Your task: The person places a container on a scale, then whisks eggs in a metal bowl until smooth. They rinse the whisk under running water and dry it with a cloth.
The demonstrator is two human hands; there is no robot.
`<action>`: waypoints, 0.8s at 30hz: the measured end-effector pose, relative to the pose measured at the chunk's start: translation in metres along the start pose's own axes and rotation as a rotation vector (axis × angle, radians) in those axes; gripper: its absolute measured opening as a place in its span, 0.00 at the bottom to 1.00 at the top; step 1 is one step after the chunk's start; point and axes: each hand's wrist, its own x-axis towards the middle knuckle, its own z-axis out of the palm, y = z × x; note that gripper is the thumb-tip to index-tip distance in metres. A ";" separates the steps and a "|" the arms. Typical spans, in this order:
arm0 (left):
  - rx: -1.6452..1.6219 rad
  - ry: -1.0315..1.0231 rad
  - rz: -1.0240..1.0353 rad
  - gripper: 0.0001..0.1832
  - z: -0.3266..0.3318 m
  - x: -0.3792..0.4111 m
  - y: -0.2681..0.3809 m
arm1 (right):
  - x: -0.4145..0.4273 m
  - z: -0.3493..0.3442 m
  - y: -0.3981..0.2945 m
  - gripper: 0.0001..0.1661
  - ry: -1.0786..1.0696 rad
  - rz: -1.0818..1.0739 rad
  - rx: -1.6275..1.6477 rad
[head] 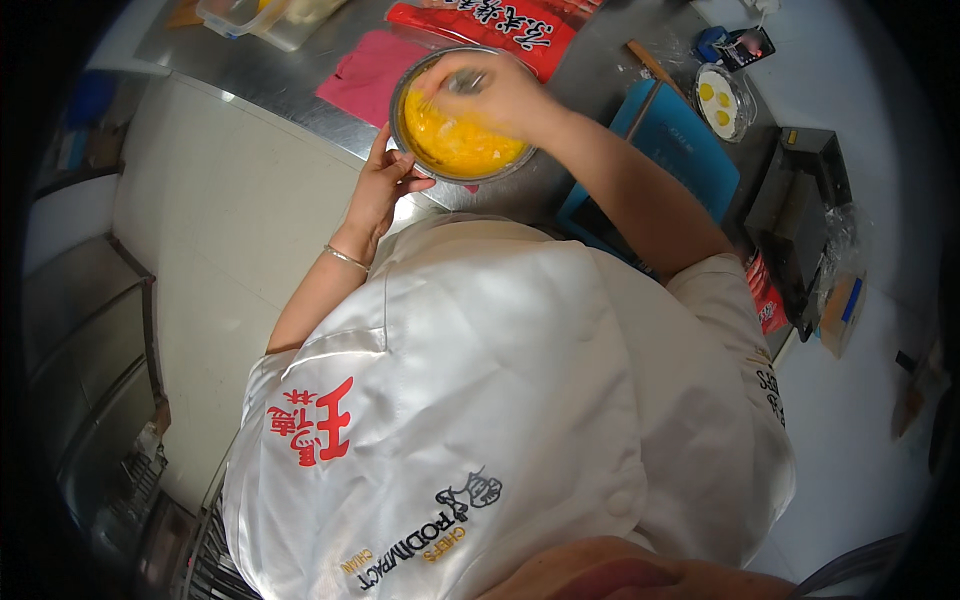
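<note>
A round metal bowl (397,127) holds a bright yellow liquid (457,146), which looks like beaten egg, with paler streaks and froth on top. It is tilted towards me near the front edge of the steel table (262,90). My left hand (388,171) grips the bowl's near left side, thumb and fingers at the rim. Over the bowl, my right hand (491,94) is blurred and closed around a metal utensil (466,81). Only the shiny end of that utensil shows; its lower part is hidden by the hand, so its kind is unclear.
Behind the bowl lie a pink cloth (360,75) and a red printed bag (487,30). A plastic tub (262,22) stands far left. To the right are a blue flat object (686,150), a bowl of white powder with three yolks (724,101), a phone (748,49) and dark metal tins (795,187).
</note>
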 end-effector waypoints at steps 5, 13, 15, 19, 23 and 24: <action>0.011 0.007 -0.011 0.34 -0.011 0.003 -0.008 | -0.035 0.009 -0.026 0.07 -0.459 -0.301 -0.445; 0.015 -0.024 -0.051 0.35 -0.006 0.001 0.001 | -0.059 -0.083 0.024 0.05 0.000 -0.209 -0.163; 0.020 -0.026 -0.058 0.34 -0.006 0.000 0.002 | -0.059 -0.088 0.030 0.05 0.156 -0.143 -0.260; 0.022 -0.032 -0.060 0.34 -0.007 0.001 0.003 | -0.046 -0.058 0.046 0.07 0.406 0.073 0.089; -0.030 -0.037 -0.054 0.33 -0.010 0.009 0.000 | -0.046 -0.007 0.042 0.09 0.256 -0.178 0.170; -0.038 -0.025 -0.055 0.33 -0.011 0.009 0.000 | -0.053 0.001 0.031 0.09 0.175 -0.247 0.079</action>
